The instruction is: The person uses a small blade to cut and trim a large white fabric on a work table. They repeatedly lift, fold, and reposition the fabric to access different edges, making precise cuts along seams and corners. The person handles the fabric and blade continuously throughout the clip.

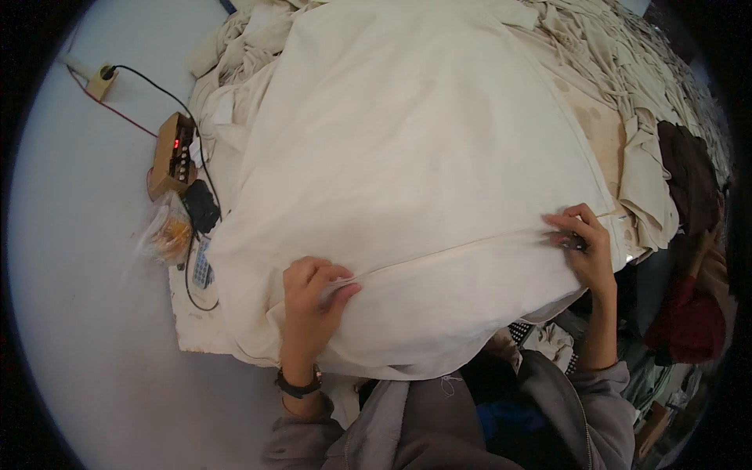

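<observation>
A large cream fabric piece (pixel 423 157) lies spread across the work surface, with a long seam (pixel 446 253) running crosswise near me. My left hand (pixel 312 305) pinches the fabric at the left end of that seam, thumb and fingers on a slightly lifted edge. My right hand (pixel 587 254) is at the seam's right end, fingers curled round a small dark tool (pixel 576 241), perhaps snips, and close against the cloth; I cannot make out whether it grips the cloth too. A dark band (pixel 299 385) is on my left wrist.
Crumpled cream cloth (pixel 642 172) piles around the back and sides. A cardboard-cased device (pixel 168 157), black cables, a remote (pixel 202 262) and a plastic bag (pixel 168 227) sit at the left by a pale wall (pixel 86 258). Brown (pixel 685 172) and red (pixel 685 321) cloths are at the right.
</observation>
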A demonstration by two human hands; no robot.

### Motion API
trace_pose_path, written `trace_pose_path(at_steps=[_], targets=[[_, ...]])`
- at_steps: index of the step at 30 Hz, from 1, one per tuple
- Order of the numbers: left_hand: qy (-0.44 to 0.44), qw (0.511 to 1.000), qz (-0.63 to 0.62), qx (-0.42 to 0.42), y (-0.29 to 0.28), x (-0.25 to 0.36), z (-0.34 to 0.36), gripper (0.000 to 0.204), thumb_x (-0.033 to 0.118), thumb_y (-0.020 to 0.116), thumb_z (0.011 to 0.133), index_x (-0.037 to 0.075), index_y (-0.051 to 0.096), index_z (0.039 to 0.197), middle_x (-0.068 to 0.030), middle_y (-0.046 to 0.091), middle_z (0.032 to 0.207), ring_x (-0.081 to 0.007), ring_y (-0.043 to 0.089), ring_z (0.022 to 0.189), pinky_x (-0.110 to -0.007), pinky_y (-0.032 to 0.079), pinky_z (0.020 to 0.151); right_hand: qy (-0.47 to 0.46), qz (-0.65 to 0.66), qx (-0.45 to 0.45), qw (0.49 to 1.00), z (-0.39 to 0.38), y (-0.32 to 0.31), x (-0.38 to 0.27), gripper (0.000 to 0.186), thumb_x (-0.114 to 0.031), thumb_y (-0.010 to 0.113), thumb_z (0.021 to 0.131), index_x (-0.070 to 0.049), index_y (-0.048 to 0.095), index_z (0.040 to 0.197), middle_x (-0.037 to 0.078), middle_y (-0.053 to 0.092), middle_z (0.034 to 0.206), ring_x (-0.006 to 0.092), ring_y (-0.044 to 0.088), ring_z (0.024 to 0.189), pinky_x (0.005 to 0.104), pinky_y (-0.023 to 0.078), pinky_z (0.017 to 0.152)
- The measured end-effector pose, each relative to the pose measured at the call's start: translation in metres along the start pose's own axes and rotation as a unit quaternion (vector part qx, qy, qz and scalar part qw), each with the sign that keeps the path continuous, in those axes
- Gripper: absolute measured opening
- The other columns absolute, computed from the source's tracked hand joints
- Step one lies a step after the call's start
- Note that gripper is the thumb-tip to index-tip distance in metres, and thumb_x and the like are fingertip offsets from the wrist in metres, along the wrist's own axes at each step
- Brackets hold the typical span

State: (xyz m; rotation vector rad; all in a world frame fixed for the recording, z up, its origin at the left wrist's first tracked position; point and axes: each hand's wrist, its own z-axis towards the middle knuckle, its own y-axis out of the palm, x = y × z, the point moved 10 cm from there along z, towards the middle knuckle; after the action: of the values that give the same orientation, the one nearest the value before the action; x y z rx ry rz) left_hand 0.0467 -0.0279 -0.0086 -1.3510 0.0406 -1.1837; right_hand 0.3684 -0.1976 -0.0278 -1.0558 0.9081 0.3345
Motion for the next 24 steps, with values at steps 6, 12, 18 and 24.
trace_pose_path(at_steps=[6, 12, 18, 24], targets=[[0.113, 0.981, 0.156, 0.015, -0.002, 0.023, -0.013, 0.016, 0.008, 0.072, 0.067, 0.010, 0.061, 0.079, -0.0002, 0.054, 0.083, -0.0192, 0.051, 0.084, -0.038, 0.038, 0.084, -0.077, -0.130, 0.028, 0.988, -0.008, -0.009, -0.007, 0.035, 0.017, 0.060, 0.056, -0.006, 0.068, 0.083, 0.007, 0.054, 0.083, 0.0185, 0.060, 0.075, 0.0268, 0.048, 0.061], [0.228, 0.933, 0.277, -0.028, 0.007, 0.044, -0.041, 0.019, 0.006, 0.066, 0.069, 0.012, 0.065, 0.088, -0.0004, 0.055, 0.089, -0.0186, 0.054, 0.086, -0.040, 0.041, 0.087, -0.117, -0.220, 0.011, 0.968, -0.021, -0.007, -0.014, 0.043, 0.016, 0.061, 0.050, -0.010, 0.069, 0.083, 0.005, 0.055, 0.085, 0.0157, 0.059, 0.061, 0.0266, 0.046, 0.053], [0.152, 0.968, 0.193, -0.054, 0.006, 0.029, -0.042, 0.022, 0.003, 0.061, 0.072, 0.010, 0.066, 0.093, -0.0048, 0.057, 0.093, -0.0209, 0.054, 0.090, -0.042, 0.044, 0.089, -0.080, -0.149, 0.008, 0.986, -0.029, -0.014, -0.006, 0.052, 0.017, 0.056, 0.048, -0.011, 0.070, 0.090, 0.006, 0.059, 0.096, 0.0195, 0.061, 0.075, 0.0267, 0.048, 0.062], [0.131, 0.975, 0.173, -0.045, 0.006, 0.025, -0.043, 0.020, 0.005, 0.063, 0.069, 0.007, 0.065, 0.090, -0.0082, 0.057, 0.095, -0.0274, 0.054, 0.092, -0.045, 0.044, 0.089, -0.026, -0.108, 0.264, 0.958, -0.059, -0.096, 0.011, 0.024, 0.018, 0.050, 0.067, 0.000, 0.062, 0.077, 0.009, 0.060, 0.096, 0.0168, 0.057, 0.085, 0.0247, 0.044, 0.073]])
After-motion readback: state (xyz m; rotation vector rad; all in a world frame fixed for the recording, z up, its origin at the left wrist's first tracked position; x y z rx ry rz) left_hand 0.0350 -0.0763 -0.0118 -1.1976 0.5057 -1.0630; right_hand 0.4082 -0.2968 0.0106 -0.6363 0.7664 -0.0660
